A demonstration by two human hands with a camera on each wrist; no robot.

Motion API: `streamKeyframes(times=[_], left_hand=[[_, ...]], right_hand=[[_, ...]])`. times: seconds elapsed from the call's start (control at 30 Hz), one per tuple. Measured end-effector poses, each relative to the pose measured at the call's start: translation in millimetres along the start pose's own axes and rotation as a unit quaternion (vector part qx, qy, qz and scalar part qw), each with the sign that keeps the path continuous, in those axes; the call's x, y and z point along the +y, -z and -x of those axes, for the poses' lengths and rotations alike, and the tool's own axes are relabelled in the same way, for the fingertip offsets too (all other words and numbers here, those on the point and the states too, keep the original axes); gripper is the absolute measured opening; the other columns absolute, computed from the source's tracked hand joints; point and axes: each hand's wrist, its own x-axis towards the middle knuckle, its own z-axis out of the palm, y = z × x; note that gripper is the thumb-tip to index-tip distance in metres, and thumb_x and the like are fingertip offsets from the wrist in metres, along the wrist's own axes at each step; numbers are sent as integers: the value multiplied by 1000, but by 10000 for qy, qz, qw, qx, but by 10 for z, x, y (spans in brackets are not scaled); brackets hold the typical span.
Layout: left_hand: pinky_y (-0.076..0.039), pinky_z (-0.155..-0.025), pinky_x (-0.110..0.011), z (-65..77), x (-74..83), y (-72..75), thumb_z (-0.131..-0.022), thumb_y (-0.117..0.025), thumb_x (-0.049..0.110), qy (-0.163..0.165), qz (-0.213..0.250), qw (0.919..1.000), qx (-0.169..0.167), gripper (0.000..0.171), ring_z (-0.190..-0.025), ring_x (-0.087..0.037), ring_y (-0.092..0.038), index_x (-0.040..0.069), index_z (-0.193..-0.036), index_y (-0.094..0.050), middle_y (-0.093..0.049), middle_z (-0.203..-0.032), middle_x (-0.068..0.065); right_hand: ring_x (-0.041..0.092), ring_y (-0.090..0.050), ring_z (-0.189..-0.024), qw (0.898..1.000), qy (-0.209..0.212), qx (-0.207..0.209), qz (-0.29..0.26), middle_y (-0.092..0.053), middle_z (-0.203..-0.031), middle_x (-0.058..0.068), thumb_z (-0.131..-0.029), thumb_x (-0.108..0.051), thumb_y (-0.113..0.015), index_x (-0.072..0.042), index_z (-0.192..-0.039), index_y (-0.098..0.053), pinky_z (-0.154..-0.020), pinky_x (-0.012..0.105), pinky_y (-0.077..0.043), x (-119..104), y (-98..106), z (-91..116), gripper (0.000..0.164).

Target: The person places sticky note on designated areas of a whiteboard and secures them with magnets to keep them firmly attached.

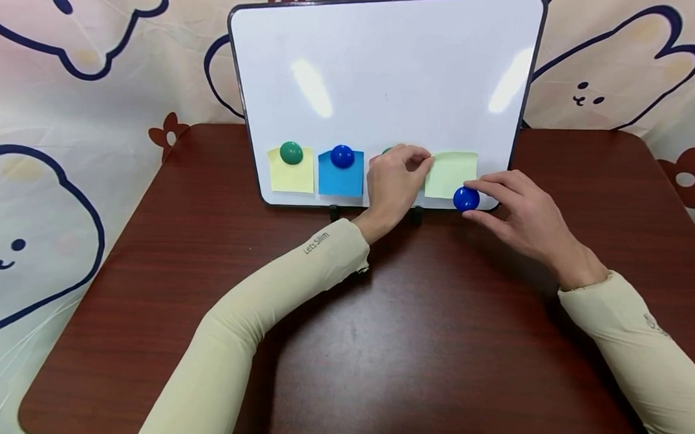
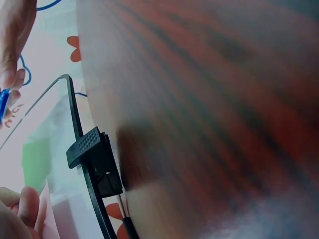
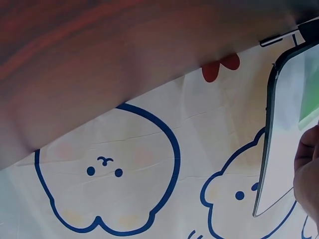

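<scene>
At the whiteboard's (image 1: 382,82) lower edge, my left hand (image 1: 395,183) pinches the upper left corner of a pale green sticky note (image 1: 451,173) between thumb and index finger. That hand covers most of a pink note, and a green magnet shows just above it. My right hand (image 1: 528,215) holds a round blue magnet (image 1: 467,199) by thumb and fingers, overlapping the green note's lower right corner. To the left, a yellow note (image 1: 293,176) hangs under a green magnet (image 1: 291,153). Beside it, a blue note (image 1: 340,181) hangs under another blue magnet (image 1: 342,156).
Black clip feet (image 2: 97,159) carry the whiteboard upright near the back of the dark red-brown table (image 1: 377,348). Behind it hangs a cloth (image 1: 31,132) printed with cartoon animals and red flowers. Two bright reflections lie on the board.
</scene>
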Motion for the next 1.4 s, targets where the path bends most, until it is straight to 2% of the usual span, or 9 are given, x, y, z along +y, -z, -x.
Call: streamKeyframes(times=[0.13, 0.23, 0.3, 0.53, 0.87, 0.93, 1.17, 1.3, 1.4], left_hand=[[-45, -95, -26, 1, 5, -3, -95, -68, 32, 1, -87, 10000, -31, 20, -89, -5, -67, 18, -106, -77, -75, -100, 5], [-45, -96, -26, 3, 12, -7, -95, -68, 33, 7, -120, 9999, -85, 21, -90, -5, -68, 18, -107, -76, -75, -101, 5], [-46, -96, -25, 2, 9, -8, -95, -68, 33, 26, -140, 9999, -86, 21, -90, -5, -68, 19, -107, -77, -75, -101, 5], [-45, -97, -27, -4, 19, 5, -95, -67, 33, -3, -211, 9998, -43, 20, -90, -4, -68, 19, -106, -77, -75, -100, 6], [-46, -94, -25, 2, 10, 22, -95, -67, 33, 12, -279, 9995, -127, 21, -89, -4, -67, 19, -106, -77, -75, -99, 6], [-47, -93, -24, 0, 6, 30, -95, -67, 33, -17, -278, 9996, -112, 21, -89, -4, -68, 19, -106, -77, -75, -98, 6], [-47, -93, -24, -14, -8, 33, -95, -67, 33, -84, -252, 9996, -70, 20, -89, -4, -68, 19, -106, -77, -76, -98, 7], [-47, -93, -26, -9, -5, 30, -96, -67, 33, -61, -293, 9995, -62, 20, -88, -3, -68, 19, -105, -77, -75, -98, 7], [-46, -94, -27, -8, 0, 26, -96, -67, 33, -34, -346, 9993, -113, 20, -88, -3, -68, 19, -106, -77, -75, -98, 7]], right_hand=[[20, -58, -101, 10000, -11, 39, 50, -66, -114, 11, -69, -11, -90, -13, -126, -69, -77, 1, -39, 19, -12, -37, 61], [20, -58, -100, 9999, 26, 117, 42, -66, -114, 11, -68, -11, -90, -12, -125, -69, -73, 5, -42, 32, -23, -57, 61], [21, -58, -100, 9999, 43, 166, -3, -66, -114, 12, -69, -11, -90, -12, -125, -70, -75, 4, -40, 41, -37, -76, 60], [26, -58, -108, 9996, -37, 255, -149, -66, -117, 13, -68, -10, -90, -12, -125, -69, -96, -2, -27, 69, -66, -145, 61], [28, -58, -112, 9996, -88, 232, -156, -65, -118, 15, -70, -7, -89, -11, -126, -69, -100, -1, -27, 90, -98, -200, 60], [29, -58, -112, 9995, -105, 239, -165, -65, -118, 16, -71, -7, -88, -11, -126, -69, -101, 0, -27, 93, -103, -216, 59], [28, -58, -114, 9996, -217, 198, 0, -65, -121, 14, -75, -11, -86, -13, -129, -68, -105, 14, -40, 109, -123, -272, 57], [27, -58, -111, 9996, -173, 222, 45, -65, -120, 14, -76, -12, -85, -13, -129, -67, -102, 14, -40, 121, -156, -314, 56], [28, -58, -110, 9995, -193, 242, 111, -64, -118, 15, -77, -13, -85, -11, -129, -67, -100, 25, -47, 121, -173, -335, 54]])
